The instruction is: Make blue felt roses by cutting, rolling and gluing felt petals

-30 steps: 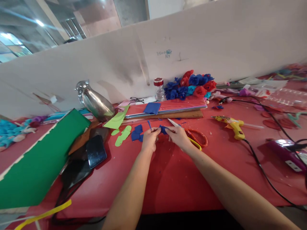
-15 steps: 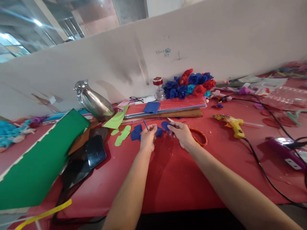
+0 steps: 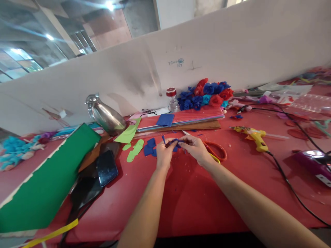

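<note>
Pale wall [image 3: 113, 72] (smudged, scribbled on) behind red table [image 3: 201, 203].

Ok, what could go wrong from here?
The scissors lie right by the right hand, so a shift could knock them or catch the fingers. The loose blue pieces beside the left hand could get brushed aside. The glue gun's trailing cord might snag the right arm.
</note>
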Demonstrator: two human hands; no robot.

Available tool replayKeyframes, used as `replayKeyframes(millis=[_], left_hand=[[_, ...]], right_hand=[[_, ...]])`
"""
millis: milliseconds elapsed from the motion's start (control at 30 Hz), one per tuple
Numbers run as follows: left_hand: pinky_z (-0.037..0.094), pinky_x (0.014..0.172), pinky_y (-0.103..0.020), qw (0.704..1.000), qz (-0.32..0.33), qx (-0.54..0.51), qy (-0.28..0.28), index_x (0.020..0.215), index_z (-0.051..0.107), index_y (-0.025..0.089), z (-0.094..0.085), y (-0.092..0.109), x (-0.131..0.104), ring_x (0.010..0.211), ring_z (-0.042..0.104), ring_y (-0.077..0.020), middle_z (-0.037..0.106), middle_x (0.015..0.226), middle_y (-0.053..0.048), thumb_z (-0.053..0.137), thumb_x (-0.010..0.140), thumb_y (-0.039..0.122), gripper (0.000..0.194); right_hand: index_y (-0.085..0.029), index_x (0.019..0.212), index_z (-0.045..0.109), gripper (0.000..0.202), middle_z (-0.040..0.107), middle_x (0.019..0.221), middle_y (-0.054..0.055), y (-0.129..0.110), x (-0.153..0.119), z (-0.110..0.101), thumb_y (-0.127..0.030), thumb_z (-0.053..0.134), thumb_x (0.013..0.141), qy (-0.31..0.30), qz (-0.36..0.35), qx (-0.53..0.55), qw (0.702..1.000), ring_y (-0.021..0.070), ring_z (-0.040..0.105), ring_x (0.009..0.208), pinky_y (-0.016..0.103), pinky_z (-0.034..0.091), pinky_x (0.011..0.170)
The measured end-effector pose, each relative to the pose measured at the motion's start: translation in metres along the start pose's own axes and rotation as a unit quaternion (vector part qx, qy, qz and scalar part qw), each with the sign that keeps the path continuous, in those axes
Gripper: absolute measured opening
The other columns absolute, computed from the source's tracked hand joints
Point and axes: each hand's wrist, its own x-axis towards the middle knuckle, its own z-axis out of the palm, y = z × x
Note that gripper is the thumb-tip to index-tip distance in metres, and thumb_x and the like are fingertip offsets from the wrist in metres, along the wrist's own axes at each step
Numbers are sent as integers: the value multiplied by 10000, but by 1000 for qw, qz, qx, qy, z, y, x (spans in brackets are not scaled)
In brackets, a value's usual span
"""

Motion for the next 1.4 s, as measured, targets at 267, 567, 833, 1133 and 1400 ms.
replayKeyframes(millis=[267,567,833,1133,1400], left_hand=[[459,699,-251,1000,0,-6,-11,738,712,173,2,1,-3,684,598,-132,693,725,-21,686,662,270,125],[465,695,-271,998,-12,61,10,811,725,158,-2,2,3,711,613,-160,701,715,-24,710,615,401,313],[452,796,-313,986,-61,112,-111,767,707,167,0,3,-1,785,623,-192,718,785,-41,741,548,461,368],[438,762,-300,928,-120,234,-264,657,646,166,3,21,-16,712,588,-155,665,664,-12,711,589,327,187],[426,771,-297,909,-157,294,-250,629,663,155,7,13,-16,681,570,-141,661,648,-13,677,613,183,36]], right_hand=[[-162,747,629,294,581,591,-20,7,2,-3,-445,655,676,9,-1,-7,1000,86,456,487,223,360,481],[-177,769,647,268,642,675,4,-16,-1,-24,-388,487,811,129,-127,-207,962,130,553,607,233,407,587],[-136,1058,610,350,638,1077,171,-42,-41,-154,-341,550,781,323,74,-621,711,297,557,1025,377,420,831],[-144,721,598,109,580,628,52,-32,-41,-204,-247,561,715,302,239,-479,789,201,580,658,273,394,544],[-198,741,551,208,659,850,36,-51,-72,-152,-126,639,566,177,90,35,979,128,610,731,194,467,553]])
